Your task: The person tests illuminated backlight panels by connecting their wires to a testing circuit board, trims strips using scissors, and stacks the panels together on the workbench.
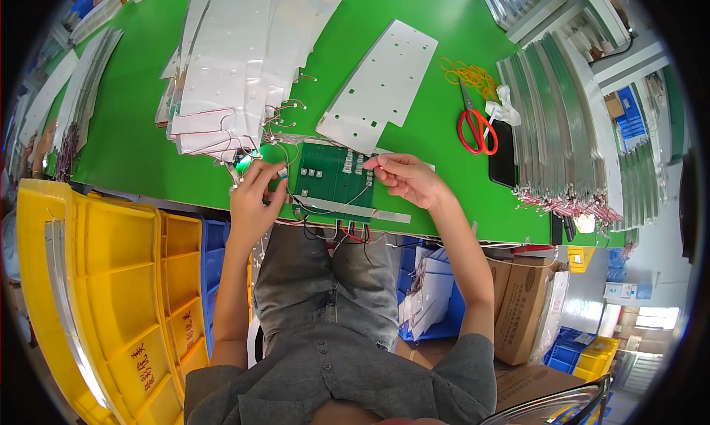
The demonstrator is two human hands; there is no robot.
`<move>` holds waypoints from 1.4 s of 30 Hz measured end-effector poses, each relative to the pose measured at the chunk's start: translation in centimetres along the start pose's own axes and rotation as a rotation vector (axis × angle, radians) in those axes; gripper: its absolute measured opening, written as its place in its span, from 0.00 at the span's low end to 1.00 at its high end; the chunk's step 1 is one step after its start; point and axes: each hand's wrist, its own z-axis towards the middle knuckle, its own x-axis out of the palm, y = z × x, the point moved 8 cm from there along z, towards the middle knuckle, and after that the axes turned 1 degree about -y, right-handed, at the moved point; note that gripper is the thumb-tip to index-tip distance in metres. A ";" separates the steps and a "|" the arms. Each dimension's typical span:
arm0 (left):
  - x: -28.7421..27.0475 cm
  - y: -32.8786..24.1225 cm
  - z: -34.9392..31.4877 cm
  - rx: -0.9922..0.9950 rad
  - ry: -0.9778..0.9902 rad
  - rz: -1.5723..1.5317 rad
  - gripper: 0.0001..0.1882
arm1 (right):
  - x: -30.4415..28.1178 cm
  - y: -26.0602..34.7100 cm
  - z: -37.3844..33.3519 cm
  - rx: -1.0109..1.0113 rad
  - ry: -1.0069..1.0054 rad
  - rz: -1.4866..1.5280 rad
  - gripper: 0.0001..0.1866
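Observation:
A green circuit board (318, 182) with rows of small white sockets lies at the table's near edge, between my hands. My left hand (255, 196) is closed at the board's left side, beside a glowing green light (248, 160); a small pale-blue piece shows at its fingertips, too small to name. The fingers of my right hand (407, 179) are pinched together over the sockets at the board's right edge, and what they hold, if anything, cannot be made out. A pale strip (355, 209) crosses the board's near part. Thin wires (355, 233) hang from the near edge.
Stacked white panels with wires (229, 63) lie beyond my left hand, and a single perforated panel (381, 85) beyond the board. To the right are red-handled scissors (477, 129), yellow bands (473, 79), a black phone (503, 155) and upright panels (555, 122). Yellow bins (111, 277) stand at lower left.

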 end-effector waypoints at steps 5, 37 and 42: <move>-0.2 1.1 -0.1 -0.022 0.001 -0.048 0.13 | 0.2 0.5 -0.5 -0.116 -0.097 -0.136 0.10; -0.2 0.6 0.0 -0.023 -0.012 -0.062 0.12 | 2.4 3.5 -2.7 -0.799 -0.621 -1.066 0.09; -0.6 0.5 -0.1 -0.024 -0.035 -0.045 0.12 | 2.3 3.5 -2.4 -0.786 -0.612 -1.039 0.09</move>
